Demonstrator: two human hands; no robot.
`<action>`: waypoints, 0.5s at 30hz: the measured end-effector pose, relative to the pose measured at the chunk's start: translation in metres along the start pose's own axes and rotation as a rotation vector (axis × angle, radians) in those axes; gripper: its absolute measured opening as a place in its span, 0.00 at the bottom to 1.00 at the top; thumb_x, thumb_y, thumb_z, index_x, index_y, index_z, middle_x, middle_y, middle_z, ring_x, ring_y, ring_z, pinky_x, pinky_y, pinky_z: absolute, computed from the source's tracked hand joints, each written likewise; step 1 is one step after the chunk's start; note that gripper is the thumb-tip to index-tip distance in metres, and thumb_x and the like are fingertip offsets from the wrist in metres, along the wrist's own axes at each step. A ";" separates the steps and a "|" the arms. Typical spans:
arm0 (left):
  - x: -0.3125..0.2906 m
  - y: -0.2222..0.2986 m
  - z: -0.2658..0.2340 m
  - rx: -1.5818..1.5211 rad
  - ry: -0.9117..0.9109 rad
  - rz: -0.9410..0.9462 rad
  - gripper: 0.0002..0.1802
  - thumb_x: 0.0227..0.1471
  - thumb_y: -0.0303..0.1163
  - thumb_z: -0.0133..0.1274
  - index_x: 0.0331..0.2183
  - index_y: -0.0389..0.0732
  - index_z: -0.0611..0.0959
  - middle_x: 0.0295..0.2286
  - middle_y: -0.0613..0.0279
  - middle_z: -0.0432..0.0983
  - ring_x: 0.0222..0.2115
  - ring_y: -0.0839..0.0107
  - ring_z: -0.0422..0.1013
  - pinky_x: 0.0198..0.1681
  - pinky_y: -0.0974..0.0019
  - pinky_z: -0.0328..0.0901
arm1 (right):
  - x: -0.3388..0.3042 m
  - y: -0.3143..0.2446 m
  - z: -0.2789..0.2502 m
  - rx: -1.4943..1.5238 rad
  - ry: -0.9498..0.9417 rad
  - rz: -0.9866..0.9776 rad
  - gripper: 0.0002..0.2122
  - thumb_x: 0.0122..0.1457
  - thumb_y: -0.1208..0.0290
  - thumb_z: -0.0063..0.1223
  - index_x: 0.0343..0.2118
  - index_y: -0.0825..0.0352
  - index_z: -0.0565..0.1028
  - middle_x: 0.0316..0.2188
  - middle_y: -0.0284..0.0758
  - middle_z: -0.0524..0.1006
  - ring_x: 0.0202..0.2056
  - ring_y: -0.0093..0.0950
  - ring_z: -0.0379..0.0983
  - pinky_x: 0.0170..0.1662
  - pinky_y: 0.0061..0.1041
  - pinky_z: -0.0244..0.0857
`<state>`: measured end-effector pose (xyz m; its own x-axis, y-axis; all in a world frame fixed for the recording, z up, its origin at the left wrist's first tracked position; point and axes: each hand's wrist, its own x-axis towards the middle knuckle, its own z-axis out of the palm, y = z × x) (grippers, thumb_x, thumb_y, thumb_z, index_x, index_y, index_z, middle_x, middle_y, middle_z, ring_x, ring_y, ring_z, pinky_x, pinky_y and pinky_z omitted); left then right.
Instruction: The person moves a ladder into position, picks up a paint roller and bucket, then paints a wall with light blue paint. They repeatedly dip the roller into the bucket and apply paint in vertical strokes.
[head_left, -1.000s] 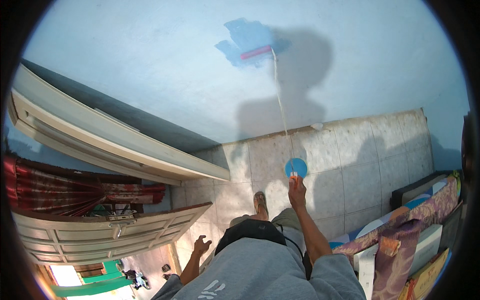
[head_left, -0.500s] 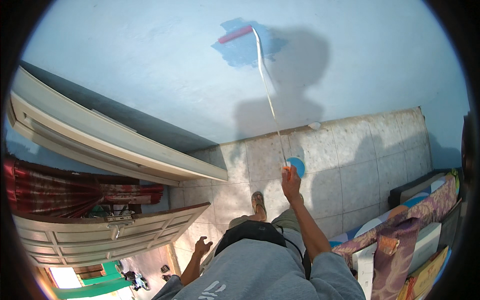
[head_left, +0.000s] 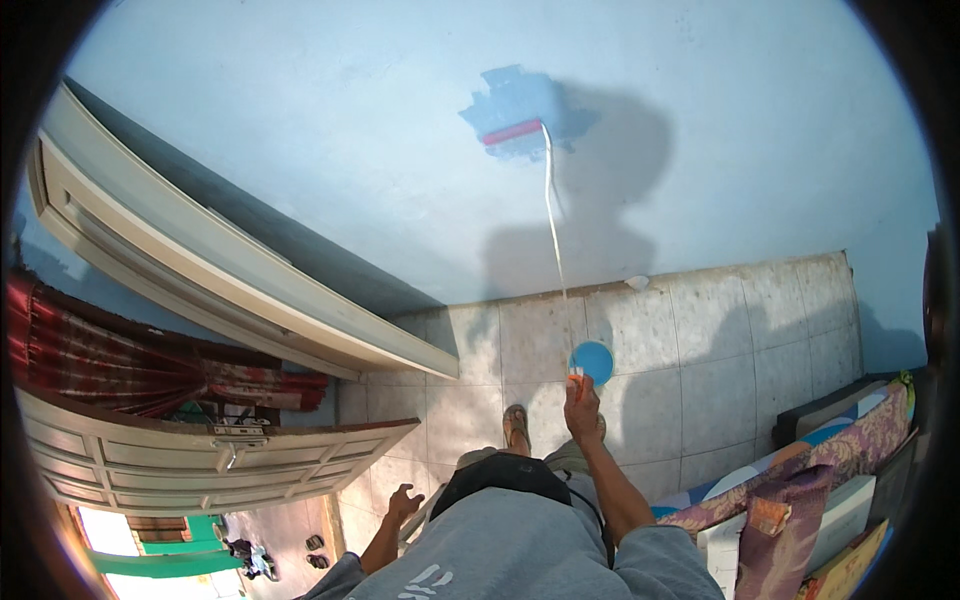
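My right hand [head_left: 582,408] is closed round the orange handle of a long paint roller [head_left: 512,132]. Its white metal frame reaches up and away to a pinkish-red sleeve, which rests against the light blue wall [head_left: 350,130] at the lower part of a darker blue paint patch [head_left: 525,92]. Just beyond that hand, a round blue paint container [head_left: 593,362] stands on the tiled floor, partly covered by my fingers. My left hand [head_left: 402,503] hangs low by my side, holding nothing, its fingers apart and slightly curled.
A cream cabinet-like panel [head_left: 270,270] leans out at the left, above a red curtain [head_left: 110,350] and an open panelled door [head_left: 200,455]. Patterned cloth bundles [head_left: 790,460] and boxes [head_left: 845,520] are stacked at the right. Sandals [head_left: 316,552] lie beyond the doorway.
The roller sleeve has moved down the wall from the middle of the paint patch toward its lower edge. My right hand has come down and back with the handle.
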<state>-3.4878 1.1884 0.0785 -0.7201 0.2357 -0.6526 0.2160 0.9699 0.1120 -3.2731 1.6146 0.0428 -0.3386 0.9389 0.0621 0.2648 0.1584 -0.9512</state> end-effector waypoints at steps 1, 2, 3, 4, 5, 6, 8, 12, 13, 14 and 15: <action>0.001 0.004 -0.003 0.003 0.005 0.007 0.34 0.38 0.46 0.57 0.45 0.37 0.69 0.39 0.40 0.70 0.43 0.50 0.66 0.46 0.58 0.62 | 0.008 -0.005 0.005 -0.008 0.025 -0.009 0.11 0.58 0.66 0.42 0.37 0.69 0.64 0.27 0.46 0.72 0.29 0.45 0.69 0.30 0.37 0.62; 0.001 0.010 -0.007 0.006 0.010 0.015 0.34 0.38 0.46 0.57 0.45 0.37 0.69 0.39 0.40 0.70 0.43 0.50 0.66 0.46 0.58 0.62 | 0.017 -0.011 0.010 -0.017 0.051 -0.018 0.10 0.58 0.66 0.42 0.36 0.69 0.65 0.28 0.45 0.72 0.30 0.44 0.70 0.31 0.36 0.62; -0.001 0.012 -0.009 0.003 0.017 0.012 0.34 0.38 0.46 0.57 0.45 0.37 0.69 0.39 0.40 0.70 0.43 0.50 0.66 0.46 0.58 0.62 | 0.021 -0.014 0.016 -0.023 0.065 -0.030 0.10 0.57 0.66 0.43 0.35 0.68 0.65 0.29 0.44 0.73 0.31 0.43 0.70 0.32 0.36 0.62; -0.002 0.012 -0.010 0.003 0.023 0.014 0.34 0.38 0.46 0.57 0.45 0.37 0.69 0.39 0.40 0.70 0.43 0.50 0.66 0.46 0.58 0.62 | 0.021 -0.016 0.018 -0.014 0.047 -0.009 0.10 0.57 0.67 0.43 0.35 0.68 0.65 0.29 0.44 0.73 0.31 0.43 0.70 0.32 0.36 0.62; -0.002 0.011 -0.011 0.004 0.028 0.017 0.34 0.38 0.46 0.57 0.45 0.37 0.69 0.39 0.40 0.70 0.43 0.50 0.66 0.46 0.58 0.62 | 0.020 -0.018 0.019 -0.006 0.030 0.013 0.09 0.57 0.67 0.43 0.35 0.68 0.65 0.28 0.43 0.73 0.31 0.43 0.70 0.32 0.36 0.62; -0.003 0.012 -0.014 0.004 0.040 0.023 0.34 0.39 0.46 0.57 0.45 0.36 0.69 0.39 0.40 0.70 0.43 0.50 0.66 0.46 0.58 0.62 | 0.022 -0.022 0.020 0.006 0.016 0.029 0.09 0.57 0.67 0.43 0.35 0.68 0.66 0.28 0.43 0.73 0.30 0.43 0.70 0.32 0.36 0.62; 0.000 0.011 -0.017 0.009 0.033 0.027 0.34 0.39 0.45 0.57 0.45 0.36 0.69 0.39 0.40 0.71 0.43 0.50 0.66 0.46 0.58 0.62 | 0.010 -0.013 0.018 -0.009 0.027 0.003 0.09 0.57 0.67 0.43 0.34 0.68 0.66 0.26 0.43 0.73 0.30 0.43 0.71 0.32 0.36 0.62; 0.006 0.015 -0.021 -0.003 0.030 0.046 0.34 0.38 0.45 0.58 0.45 0.35 0.69 0.38 0.41 0.71 0.42 0.51 0.67 0.45 0.58 0.62 | -0.026 0.005 -0.001 -0.068 0.004 0.188 0.10 0.56 0.65 0.44 0.34 0.68 0.67 0.27 0.43 0.73 0.30 0.43 0.71 0.32 0.37 0.63; 0.010 0.018 -0.021 -0.008 0.014 0.056 0.34 0.38 0.44 0.58 0.45 0.35 0.69 0.38 0.41 0.71 0.42 0.51 0.67 0.45 0.58 0.63 | -0.035 0.017 -0.008 -0.112 0.007 0.168 0.09 0.55 0.66 0.45 0.34 0.67 0.67 0.25 0.43 0.73 0.28 0.43 0.71 0.30 0.36 0.63; 0.013 0.015 -0.019 -0.013 0.018 0.039 0.34 0.38 0.44 0.58 0.45 0.35 0.69 0.38 0.41 0.71 0.42 0.51 0.67 0.45 0.58 0.63 | -0.043 0.032 -0.012 -0.155 0.014 0.151 0.09 0.55 0.67 0.46 0.34 0.66 0.67 0.24 0.43 0.73 0.26 0.42 0.71 0.28 0.35 0.63; 0.018 0.006 -0.012 -0.017 0.009 0.033 0.34 0.38 0.44 0.59 0.45 0.36 0.69 0.39 0.41 0.71 0.42 0.51 0.67 0.45 0.59 0.63 | -0.052 0.041 -0.019 -0.211 0.031 0.138 0.09 0.54 0.67 0.48 0.35 0.65 0.67 0.22 0.43 0.73 0.24 0.42 0.71 0.26 0.35 0.64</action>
<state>-3.5077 1.1994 0.0766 -0.7187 0.2684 -0.6414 0.2291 0.9624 0.1461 -3.2275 1.5785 0.0062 -0.2589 0.9645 -0.0521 0.4905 0.0849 -0.8673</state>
